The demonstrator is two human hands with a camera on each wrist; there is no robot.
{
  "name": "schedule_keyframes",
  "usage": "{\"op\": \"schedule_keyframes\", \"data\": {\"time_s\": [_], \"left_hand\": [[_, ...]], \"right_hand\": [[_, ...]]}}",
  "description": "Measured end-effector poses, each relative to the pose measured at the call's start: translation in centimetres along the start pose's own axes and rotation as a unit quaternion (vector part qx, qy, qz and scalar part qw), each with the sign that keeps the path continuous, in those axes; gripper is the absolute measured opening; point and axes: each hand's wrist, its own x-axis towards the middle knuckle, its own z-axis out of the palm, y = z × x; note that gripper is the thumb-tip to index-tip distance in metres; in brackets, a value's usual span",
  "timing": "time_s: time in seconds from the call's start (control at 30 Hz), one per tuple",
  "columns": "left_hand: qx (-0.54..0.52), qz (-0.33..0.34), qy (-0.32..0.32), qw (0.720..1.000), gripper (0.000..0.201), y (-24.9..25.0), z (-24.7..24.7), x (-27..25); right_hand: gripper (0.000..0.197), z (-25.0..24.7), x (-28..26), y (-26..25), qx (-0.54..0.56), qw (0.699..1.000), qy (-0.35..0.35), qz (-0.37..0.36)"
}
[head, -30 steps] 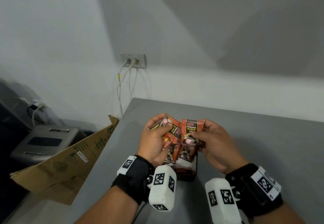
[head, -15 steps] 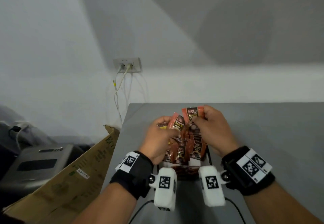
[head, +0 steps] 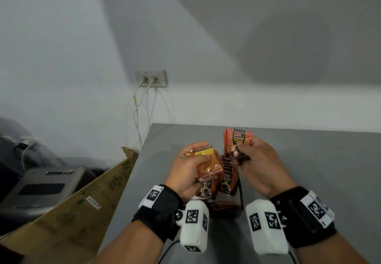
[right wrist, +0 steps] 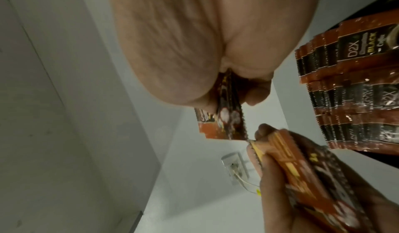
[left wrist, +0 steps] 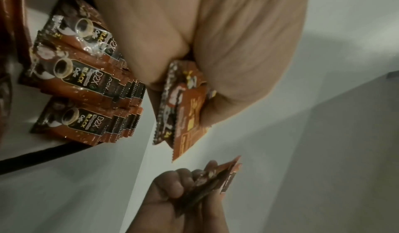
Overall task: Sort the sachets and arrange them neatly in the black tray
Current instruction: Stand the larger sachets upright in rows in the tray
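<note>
My left hand (head: 190, 167) grips a small bunch of orange and yellow sachets (head: 207, 161), seen close up as the same bunch (left wrist: 183, 112). My right hand (head: 254, 160) pinches upright orange D2X Black Coffee sachets (head: 237, 142) a little higher and to the right. Under and between both hands lies the black tray (head: 240, 193), with rows of D2X sachets (left wrist: 86, 86) overlapping inside it. The same rows (right wrist: 356, 86) show at the right of the right wrist view. Much of the tray is hidden by my hands and wrist cameras.
The tray sits near the left edge of a grey table (head: 309, 170). A cardboard box (head: 68, 208) leans against that edge, with a grey device (head: 41, 189) behind it. A wall socket (head: 150, 78) with cables is on the white wall.
The two hands have drawn apart. My right hand lifted its D2X sachets up and to the right, while the left hand kept its bunch over the tray.
</note>
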Motion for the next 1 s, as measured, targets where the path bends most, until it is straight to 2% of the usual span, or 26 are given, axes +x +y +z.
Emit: {"op": "schedule_keyframes", "data": {"time_s": [0.1,0.23,0.3,0.37,0.43,0.5,0.53,0.57,0.63,0.7,0.77,0.87,1.0], "left_hand": [[0.038,0.035,0.022,0.998,0.032,-0.5,0.2,0.1],[0.058,0.049,0.014,0.997,0.031,-0.8,0.8,0.1],[0.025,0.008,-0.004,1.0,0.029,-0.5,0.7,0.2],[-0.005,-0.087,-0.022,0.996,0.044,-0.2,0.3,0.4],[-0.033,-0.144,-0.035,0.988,0.045,0.0,-0.4,1.0],[-0.048,-0.129,-0.023,0.99,0.025,0.2,-0.6,1.4],[-0.034,-0.095,0.0,0.995,0.027,0.3,-0.7,1.7],[-0.017,-0.06,0.024,0.998,0.034,0.4,-0.8,1.9],[0.035,0.021,0.068,0.997,0.039,0.8,-1.1,2.1],[0.113,0.087,0.075,0.987,0.043,1.0,-1.2,2.2],[0.188,0.129,0.052,0.972,0.046,0.6,-1.0,2.0],[0.192,0.128,0.019,0.973,0.043,-0.2,-0.2,1.6],[0.096,0.046,-0.008,0.994,0.041,-0.1,-0.2,1.2]], "right_hand": [[0.02,-0.4,-0.3,0.9,-0.086,0.994,-0.047,0.039],[0.021,0.4,-0.3,1.4,-0.105,0.99,-0.071,0.066],[0.021,0.7,-0.1,1.0,-0.095,0.993,-0.057,0.042],[0.022,0.5,-0.1,0.4,-0.171,0.984,-0.028,-0.03],[0.024,-0.1,0.2,0.1,-0.321,0.938,-0.041,-0.125],[0.027,-0.5,0.1,0.3,-0.428,0.881,-0.087,-0.182],[0.029,-0.8,0.1,0.6,-0.44,0.872,-0.095,-0.194],[0.03,-1.2,0.1,1.0,-0.426,0.878,-0.089,-0.198],[0.029,-1.8,0.0,1.3,-0.313,0.932,-0.056,-0.173],[0.026,-2.0,0.3,1.5,-0.186,0.976,-0.032,-0.108],[0.023,-1.4,0.6,1.6,-0.152,0.986,-0.028,-0.064],[0.02,-0.4,1.0,1.4,-0.154,0.987,-0.024,-0.023],[0.02,-0.1,1.3,1.8,-0.095,0.995,-0.03,0.02]]}}
